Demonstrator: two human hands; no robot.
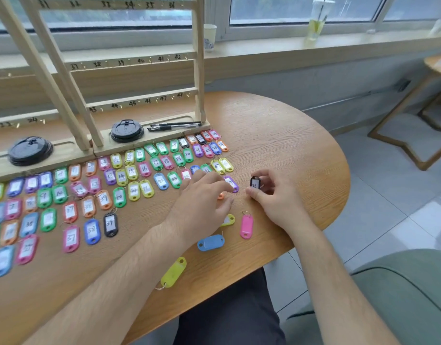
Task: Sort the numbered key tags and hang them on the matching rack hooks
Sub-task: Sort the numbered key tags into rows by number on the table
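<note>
Right hand (271,195) pinches one black plastic numbered key tag (255,183) between thumb and fingertips, centre-right | left hand (204,197) relaxed, fingers spread, just left of it | two round black lids (30,150), two black pens (174,126), on pale wooden rack base (154,136)

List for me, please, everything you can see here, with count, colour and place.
table: one, brown wood, under everything
racks: two it seems, pale wood, back left of table
lid stacks: two, black, on rack bases
pens: two, black, on right rack base
numbered tags: dozens, mixed colours, in rows before the racks
loose tags: four, blue, pink, two yellow, near table's front edge
black tag: one, in right hand
paper cup: one, white, windowsill
drink cup: one, clear, yellowish drink, windowsill
left hand: open, over the tags
right hand: pinches black tag
</note>
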